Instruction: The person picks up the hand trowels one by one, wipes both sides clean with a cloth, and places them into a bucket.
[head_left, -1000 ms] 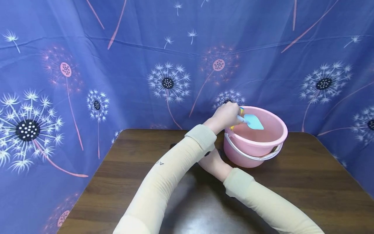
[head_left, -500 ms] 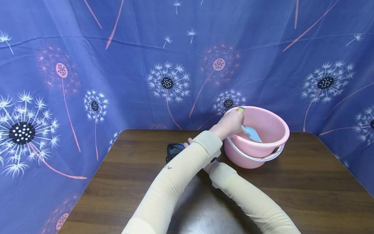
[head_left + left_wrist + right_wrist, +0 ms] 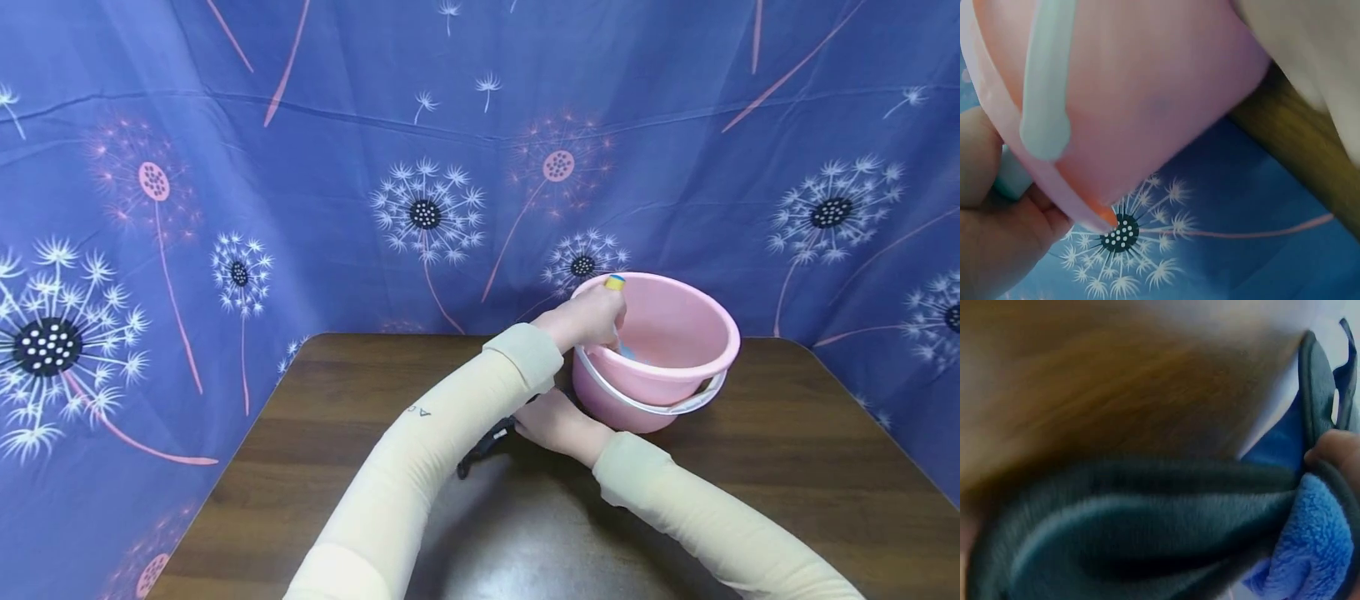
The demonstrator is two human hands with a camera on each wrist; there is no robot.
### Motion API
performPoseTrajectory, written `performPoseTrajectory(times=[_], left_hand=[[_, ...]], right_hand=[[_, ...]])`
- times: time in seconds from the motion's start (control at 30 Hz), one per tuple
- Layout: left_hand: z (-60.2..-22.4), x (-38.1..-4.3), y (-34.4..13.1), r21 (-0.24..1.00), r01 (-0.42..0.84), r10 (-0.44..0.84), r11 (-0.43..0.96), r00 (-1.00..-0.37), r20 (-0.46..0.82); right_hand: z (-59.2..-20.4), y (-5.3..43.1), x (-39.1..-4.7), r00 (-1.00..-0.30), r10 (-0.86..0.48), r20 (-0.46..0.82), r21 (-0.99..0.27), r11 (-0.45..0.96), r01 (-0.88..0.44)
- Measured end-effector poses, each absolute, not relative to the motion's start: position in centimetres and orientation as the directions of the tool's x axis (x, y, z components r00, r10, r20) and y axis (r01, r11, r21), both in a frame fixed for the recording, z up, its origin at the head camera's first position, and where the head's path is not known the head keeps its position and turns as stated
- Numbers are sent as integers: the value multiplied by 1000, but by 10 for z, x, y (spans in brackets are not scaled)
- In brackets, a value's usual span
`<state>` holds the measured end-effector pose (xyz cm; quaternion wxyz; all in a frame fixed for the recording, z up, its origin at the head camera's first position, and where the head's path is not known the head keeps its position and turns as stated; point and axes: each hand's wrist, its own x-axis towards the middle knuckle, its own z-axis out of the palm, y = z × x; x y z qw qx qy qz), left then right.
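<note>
My left hand [image 3: 588, 317] is at the near left rim of the pink bucket [image 3: 697, 333], gripping a toy trowel by its handle. The handle's yellow end [image 3: 615, 283] sticks up above the fist, and a bit of the light blue blade [image 3: 627, 353] shows inside the bucket. In the left wrist view my fingers [image 3: 1016, 244] curl at the rim around a pale, teal-edged part of the trowel [image 3: 1013, 178]. Below the left sleeve, my right hand [image 3: 555, 421] grips a dark-edged fabric item [image 3: 1147, 519] with blue fleece [image 3: 1316, 544]; its exact kind is unclear.
The bucket's white carrying handle [image 3: 693, 402] hangs down against its front. Both stand on a brown wooden table [image 3: 360, 375]. A blue curtain [image 3: 337, 208] with dandelion prints hangs behind it. My sleeves cross close to one another left of the bucket.
My left hand has lowered the trowel, and its blade has sunk mostly out of sight in the bucket. My right hand reached left, then came back right; the dark fabric now shows beneath my left sleeve.
</note>
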<state>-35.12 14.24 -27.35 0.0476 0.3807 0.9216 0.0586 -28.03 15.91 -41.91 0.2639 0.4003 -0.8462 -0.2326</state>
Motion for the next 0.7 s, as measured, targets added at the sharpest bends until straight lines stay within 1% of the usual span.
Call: performPoseTrajectory(times=[0.03,0.07,0.13,0.23,0.33,0.43,0.53,0.63,0.7], left_hand=[[-272,-352,141,137,701,712,700,-700,-53],[-271,-352,140,127,707,717,695,-694,-60],[-269,-353,137,113,723,731,682,-680,-63],[-269,-353,135,94,745,750,660,-660,-43],[-270,-353,133,118,762,769,637,-639,-25],[-272,-354,131,148,775,785,614,-619,-15],[-274,-355,130,163,783,795,600,-607,-6],[-275,-355,130,159,787,797,596,-604,0],[-274,-353,129,140,796,804,589,-595,-2]], right_hand=[[-417,164,-276,-525,-787,323,404,616,-676],[-415,169,-273,-506,-780,368,247,607,-755],[-408,183,-263,-484,-795,364,211,577,-789],[-399,206,-251,-436,-818,375,202,531,-823],[-388,229,-239,-383,-845,373,199,476,-857],[-377,254,-227,-353,-866,355,172,431,-886],[-366,281,-216,-351,-868,352,143,420,-896],[-358,309,-206,-384,-850,362,117,449,-886],[-354,330,-200,-418,-832,365,117,486,-866]])
